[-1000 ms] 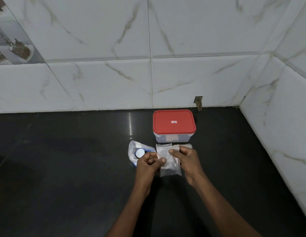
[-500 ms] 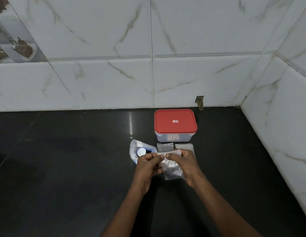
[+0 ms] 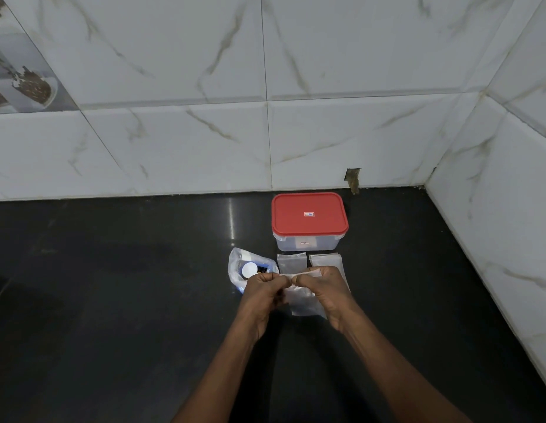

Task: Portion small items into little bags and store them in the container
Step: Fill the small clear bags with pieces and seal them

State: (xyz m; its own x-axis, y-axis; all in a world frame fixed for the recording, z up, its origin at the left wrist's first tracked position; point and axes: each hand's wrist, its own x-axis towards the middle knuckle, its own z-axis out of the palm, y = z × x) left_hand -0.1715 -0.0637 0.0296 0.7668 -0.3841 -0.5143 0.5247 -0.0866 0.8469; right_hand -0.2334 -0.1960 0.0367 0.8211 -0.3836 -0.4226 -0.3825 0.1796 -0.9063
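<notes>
while both hands meet in front of me over the black desk (image 3: 113, 300), i see the little bag (image 3: 305, 305) pinched along its top edge. the left hand (image 3: 261, 293) has its fingers (image 3: 274, 279) curled onto the left part of that edge, and the right hand (image 3: 325, 290) has its fingers (image 3: 308, 277) curled onto the right part, the knuckles almost touching in the middle. the clear bag hangs down from the fingers between the two palms, its lower corner showing under the right hand. i cannot tell what is inside it.

just beyond the hands, empty bags lie flat on the desk in a left pile (image 3: 291, 262) and a right pile (image 3: 325, 259), the right one partly hidden by the right hand. behind them stands the container (image 3: 308, 244), clear-walled, with its red lid (image 3: 310, 218) on. just beside the left hand a bigger crumpled plastic bag (image 3: 236, 270) lies open, a white round cap (image 3: 249, 270) showing inside. marbled wall tiles (image 3: 174, 148) rise behind the desk.
</notes>
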